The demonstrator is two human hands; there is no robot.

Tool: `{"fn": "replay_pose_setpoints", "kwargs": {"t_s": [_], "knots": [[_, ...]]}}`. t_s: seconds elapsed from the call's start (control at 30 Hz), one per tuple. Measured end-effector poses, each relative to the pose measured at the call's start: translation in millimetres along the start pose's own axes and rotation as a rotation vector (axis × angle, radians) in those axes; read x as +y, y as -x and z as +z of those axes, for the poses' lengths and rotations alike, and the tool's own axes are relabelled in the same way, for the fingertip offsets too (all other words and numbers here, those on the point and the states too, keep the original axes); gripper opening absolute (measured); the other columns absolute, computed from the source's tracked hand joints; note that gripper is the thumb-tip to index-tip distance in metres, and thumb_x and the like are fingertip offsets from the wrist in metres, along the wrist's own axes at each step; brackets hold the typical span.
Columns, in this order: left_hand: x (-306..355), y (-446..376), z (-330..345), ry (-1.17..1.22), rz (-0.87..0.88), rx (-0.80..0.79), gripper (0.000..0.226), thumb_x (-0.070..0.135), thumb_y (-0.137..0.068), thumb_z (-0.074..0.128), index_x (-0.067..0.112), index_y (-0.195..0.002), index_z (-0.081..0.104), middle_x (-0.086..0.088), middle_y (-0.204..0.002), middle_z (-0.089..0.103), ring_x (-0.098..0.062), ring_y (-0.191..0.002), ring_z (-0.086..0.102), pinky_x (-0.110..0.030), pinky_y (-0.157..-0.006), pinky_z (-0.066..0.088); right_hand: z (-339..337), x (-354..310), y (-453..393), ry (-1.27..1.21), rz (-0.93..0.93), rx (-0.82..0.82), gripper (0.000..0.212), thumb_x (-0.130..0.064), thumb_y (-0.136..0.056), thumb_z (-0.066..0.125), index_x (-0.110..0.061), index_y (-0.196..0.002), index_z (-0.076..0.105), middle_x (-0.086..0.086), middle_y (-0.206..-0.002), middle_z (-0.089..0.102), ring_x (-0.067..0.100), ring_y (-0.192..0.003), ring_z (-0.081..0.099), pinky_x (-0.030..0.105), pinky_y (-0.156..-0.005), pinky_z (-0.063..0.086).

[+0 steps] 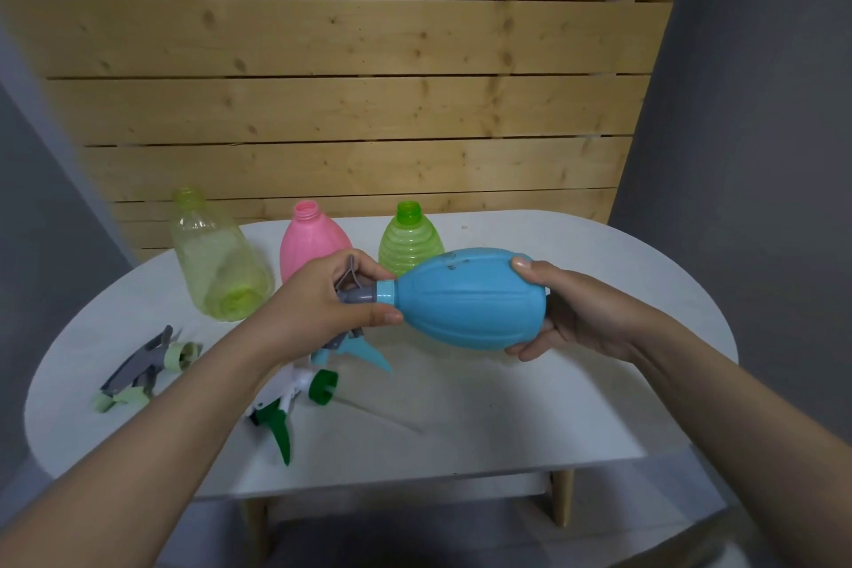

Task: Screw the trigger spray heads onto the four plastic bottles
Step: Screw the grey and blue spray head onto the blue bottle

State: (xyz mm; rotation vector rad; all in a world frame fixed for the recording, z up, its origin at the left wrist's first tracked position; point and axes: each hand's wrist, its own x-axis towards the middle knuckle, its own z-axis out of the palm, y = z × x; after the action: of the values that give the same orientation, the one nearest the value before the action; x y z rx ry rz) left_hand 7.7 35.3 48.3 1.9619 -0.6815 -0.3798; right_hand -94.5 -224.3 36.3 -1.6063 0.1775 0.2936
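A blue bottle [470,297] lies sideways in the air over the table, neck pointing left. My right hand [567,309] grips its base. My left hand [332,302] is closed around a grey and blue spray head [357,293] whose grey collar sits on the bottle's neck; its blue trigger hangs below. Behind stand three capless bottles: a clear yellow bottle [216,258], a pink bottle [309,244] and a ribbed green bottle [408,244]. Loose on the table lie a grey and pale green spray head [143,367] and a white and dark green spray head [288,401].
The white rounded table [576,406] has its straight front edge near me, with wooden legs below. A wooden slat wall rises right behind the bottles. Grey walls flank both sides.
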Motion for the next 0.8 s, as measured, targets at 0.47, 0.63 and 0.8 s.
{"fn": "replay_pose_setpoints", "kwargs": {"t_s": [0.47,0.63,0.8], "knots": [[4,-15,16,0.057,0.103,-0.067,0.054,0.044,-0.043,0.082,0.029,-0.093,0.069,0.012,-0.083,0.072,0.003,-0.074,0.064,-0.016,-0.066,0.053,18,1,4,0.751,-0.2,0.125,0.074,-0.046,-0.055,0.083,-0.044,-0.118,0.046,-0.017,-0.112,0.058,0.004,-0.099,0.057,0.023,-0.08,0.051],[3,-25,16,0.274,0.092,0.055,0.055,0.041,-0.06,0.073,0.025,-0.112,0.061,0.006,-0.11,0.069,-0.009,-0.099,0.067,-0.026,-0.085,0.052,-12,2,0,0.39,-0.192,0.248,0.075,-0.037,-0.054,0.082,-0.041,-0.118,0.043,-0.006,-0.113,0.057,0.013,-0.098,0.062,0.03,-0.077,0.056],[-6,-31,28,0.199,0.039,0.071,0.02,0.03,-0.082,0.065,0.034,-0.1,0.058,0.006,-0.103,0.064,-0.012,-0.093,0.066,-0.026,-0.076,0.054,-31,19,-25,0.061,-0.201,0.413,0.079,-0.03,-0.06,0.084,-0.036,-0.125,0.039,0.002,-0.121,0.052,0.019,-0.102,0.061,0.031,-0.075,0.054]]}}
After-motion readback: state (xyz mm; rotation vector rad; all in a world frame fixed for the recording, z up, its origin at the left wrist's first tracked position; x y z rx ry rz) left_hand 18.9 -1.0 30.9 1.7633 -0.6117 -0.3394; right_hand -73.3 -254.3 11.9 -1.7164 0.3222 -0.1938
